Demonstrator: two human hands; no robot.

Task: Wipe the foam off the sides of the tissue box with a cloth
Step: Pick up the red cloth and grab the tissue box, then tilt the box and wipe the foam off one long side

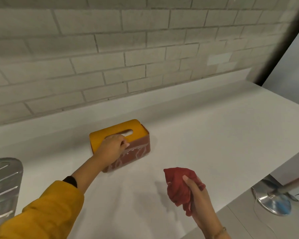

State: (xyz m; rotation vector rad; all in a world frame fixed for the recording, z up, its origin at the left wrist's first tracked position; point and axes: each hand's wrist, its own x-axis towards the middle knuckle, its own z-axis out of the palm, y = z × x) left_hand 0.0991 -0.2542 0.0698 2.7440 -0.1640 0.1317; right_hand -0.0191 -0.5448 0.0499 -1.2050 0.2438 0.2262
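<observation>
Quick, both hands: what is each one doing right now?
Left hand: curled over the tissue box top edge, gripping it.
Right hand: closed on the red cloth, off the box.

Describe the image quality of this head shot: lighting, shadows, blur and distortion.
Head view: soft, even light; faint shadows fall on the white counter beneath the red cloth and beside the tissue box. Wide-angle bowing curves the tiled wall and the counter edge. The metal object at far left is smeared, and the foam streaks look soft. No harsh glare.

Pale brick-tile wall (110,49) behind white counter (197,126) — grey floor (240,221) lower right.
</observation>
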